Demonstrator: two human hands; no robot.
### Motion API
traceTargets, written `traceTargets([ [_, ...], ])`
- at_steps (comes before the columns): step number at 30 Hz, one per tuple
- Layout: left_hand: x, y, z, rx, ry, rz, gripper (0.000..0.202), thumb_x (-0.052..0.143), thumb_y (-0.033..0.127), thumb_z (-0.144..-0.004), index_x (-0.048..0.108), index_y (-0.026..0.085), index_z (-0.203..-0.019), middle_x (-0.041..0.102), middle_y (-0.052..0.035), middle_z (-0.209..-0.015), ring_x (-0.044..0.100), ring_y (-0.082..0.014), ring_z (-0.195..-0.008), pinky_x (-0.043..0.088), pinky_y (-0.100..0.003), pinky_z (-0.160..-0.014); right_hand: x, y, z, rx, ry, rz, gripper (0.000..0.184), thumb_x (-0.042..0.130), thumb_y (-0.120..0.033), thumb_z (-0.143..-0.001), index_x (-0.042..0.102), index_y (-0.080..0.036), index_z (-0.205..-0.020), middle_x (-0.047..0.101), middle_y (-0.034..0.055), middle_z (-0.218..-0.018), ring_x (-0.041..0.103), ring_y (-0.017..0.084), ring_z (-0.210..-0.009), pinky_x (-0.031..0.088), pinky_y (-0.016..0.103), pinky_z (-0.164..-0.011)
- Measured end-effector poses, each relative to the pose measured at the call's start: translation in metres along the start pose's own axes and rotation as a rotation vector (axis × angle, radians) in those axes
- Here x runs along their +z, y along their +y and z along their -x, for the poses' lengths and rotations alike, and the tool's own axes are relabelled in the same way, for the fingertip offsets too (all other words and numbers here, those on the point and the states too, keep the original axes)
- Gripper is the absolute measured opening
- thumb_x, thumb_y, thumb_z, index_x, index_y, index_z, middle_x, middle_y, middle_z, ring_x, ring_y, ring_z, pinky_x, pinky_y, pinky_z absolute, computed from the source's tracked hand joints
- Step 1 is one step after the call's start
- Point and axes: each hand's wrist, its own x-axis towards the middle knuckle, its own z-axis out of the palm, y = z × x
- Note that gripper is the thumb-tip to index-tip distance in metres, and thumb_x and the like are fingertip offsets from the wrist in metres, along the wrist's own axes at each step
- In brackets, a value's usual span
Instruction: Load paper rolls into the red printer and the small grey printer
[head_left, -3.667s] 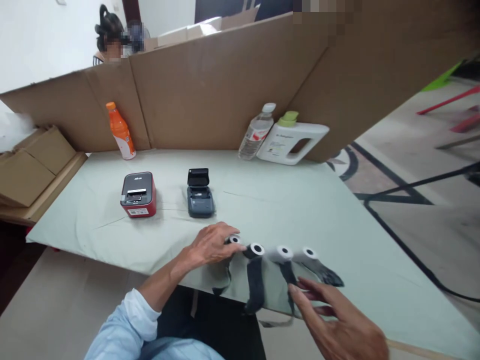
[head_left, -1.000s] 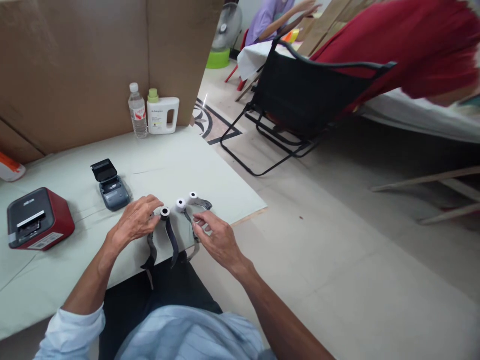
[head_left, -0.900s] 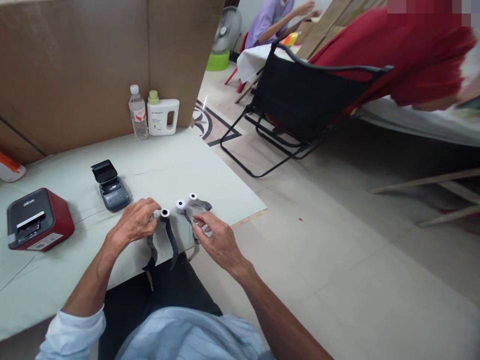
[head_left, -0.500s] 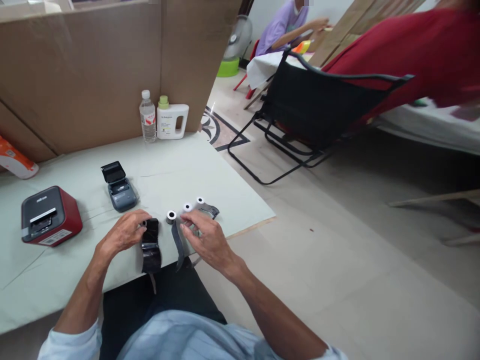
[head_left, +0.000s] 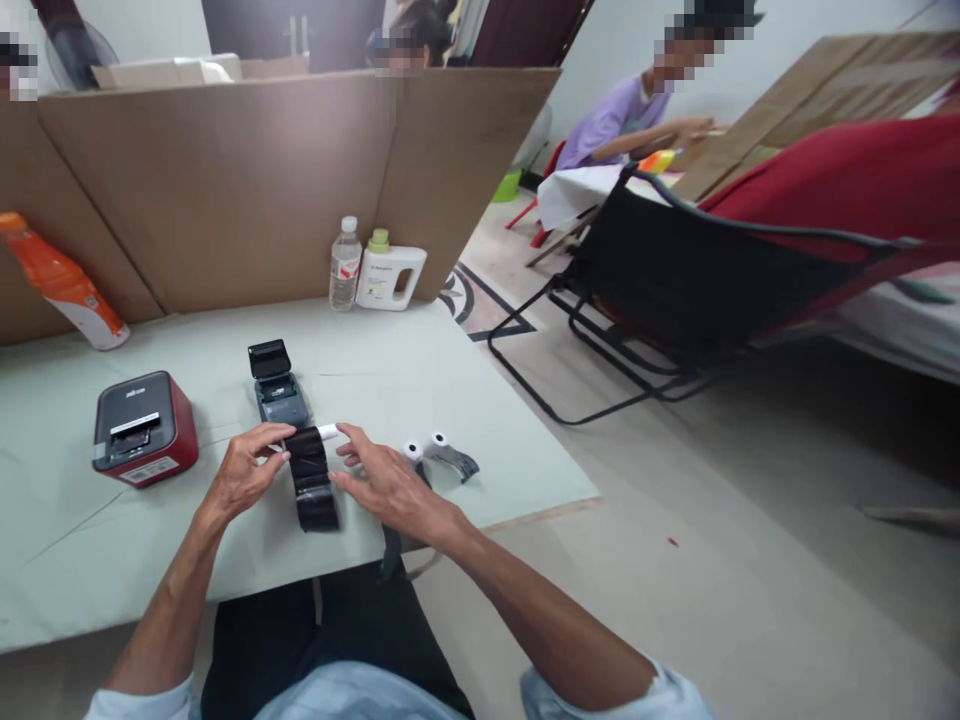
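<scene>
One black ribbon roll (head_left: 307,450) between both hands, just on the near side of a small dark printer (head_left: 281,405) with its lid up on the bench (head_left: 517,440). Long axis roughly left to right, with a wide black strip (head_left: 316,510) trailing from it toward the near edge.

Left hand (head_left: 238,472) nearer: grip closed, thumb and forefinger pinching the roll's left end. Right hand (head_left: 386,485) off the opposite end: grip open, fingers spread, forefinger right beside a white stub (head_left: 328,431), seemingly the end of the core; impossible to tell contact from a slight gap. Roll therefore to the right of the left grip, to the left of the right one. Farther right, past the right hand, two white rolls (head_left: 412,451) on end, side by side.

Compared with half a second ago: black roll closer to the printer, right hand brought across to the roll's free end, white stub newly in sight. Neighbouring dark-sided roll no longer visible, perhaps hidden behind the right hand.
</scene>
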Motion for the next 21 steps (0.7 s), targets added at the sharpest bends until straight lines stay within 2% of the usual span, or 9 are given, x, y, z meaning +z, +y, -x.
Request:
traceTargets([
  [3,-0.007,-0.007,-0.011,0.033,0.080,0.017,0.031,0.067,0.026,-0.087,0.080,0.019,-0.115,0.077,-0.0131,-0.121,0.074,-0.0262,-0.110,0.063,-0.033,-0.079,0.011,-0.001,-0.024,0.007,-0.070,-0.197,0.067,0.065,-0.038,-0.096,0.037,-0.023,-0.156,0.070,0.0093,-0.116,0.069,0.023,-0.102,0.051,0.044,-0.097],
  [7,-0.017,-0.024,-0.035,0.058,0.154,0.012,0.029,0.067,0.026,-0.084,0.082,0.020,-0.109,0.078,-0.0116,-0.117,0.074,-0.0249,-0.104,0.064,-0.036,-0.081,0.026,0.001,-0.061,0.020,-0.086,-0.466,0.066,0.065,-0.031,-0.093,0.041,-0.020,-0.153,0.067,0.0027,-0.099,0.065,0.017,-0.084,0.053,0.036,-0.084],
  [11,-0.025,-0.039,-0.048,0.053,0.210,0.035,0.029,0.069,0.026,-0.081,0.082,0.019,-0.106,0.078,-0.0117,-0.115,0.074,-0.0250,-0.104,0.063,-0.037,-0.083,0.032,0.008,-0.092,0.060,-0.029,-0.504,0.067,0.071,-0.031,-0.088,0.045,-0.019,-0.149,0.066,0.0024,-0.100,0.061,0.015,-0.076,0.051,0.033,-0.076],
  [14,-0.025,-0.042,-0.044,0.051,0.219,0.062,0.030,0.070,0.026,-0.082,0.082,0.018,-0.108,0.078,-0.0122,-0.114,0.074,-0.0247,-0.104,0.063,-0.035,-0.081,0.032,0.012,-0.107,0.047,0.030,-0.516,0.061,0.072,-0.032,-0.086,0.052,-0.018,-0.142,0.067,0.0055,-0.109,0.063,0.016,-0.079,0.051,0.033,-0.078],
  [16,-0.022,-0.040,-0.039,0.060,0.206,0.074,0.030,0.069,0.025,-0.083,0.081,0.018,-0.110,0.078,-0.0120,-0.114,0.074,-0.0240,-0.103,0.062,-0.035,-0.081,0.033,0.012,-0.111,-0.037,-0.009,-0.558,0.046,0.071,-0.036,-0.089,0.061,-0.017,-0.129,0.068,0.0064,-0.109,0.065,0.018,-0.084,0.052,0.034,-0.083],
  [18,-0.017,-0.034,-0.034,0.081,0.195,0.060,0.029,0.069,0.023,-0.085,0.080,0.019,-0.111,0.078,-0.0121,-0.114,0.074,-0.0237,-0.103,0.063,-0.034,-0.080,0.035,0.008,-0.111,-0.128,-0.055,-0.618,0.038,0.070,-0.041,-0.091,0.066,-0.017,-0.119,0.070,0.0060,-0.109,0.067,0.020,-0.092,0.052,0.035,-0.088],
  [21,-0.011,-0.017,-0.030,0.157,0.218,-0.024,0.027,0.068,0.021,-0.088,0.079,0.019,-0.112,0.077,-0.0123,-0.116,0.074,-0.0241,-0.105,0.063,-0.036,-0.085,0.037,-0.002,-0.105,-0.151,-0.023,-0.747,0.047,0.076,-0.048,-0.088,0.067,-0.019,-0.123,0.072,0.0054,-0.113,0.066,0.021,-0.102,0.053,0.035,-0.094],
])
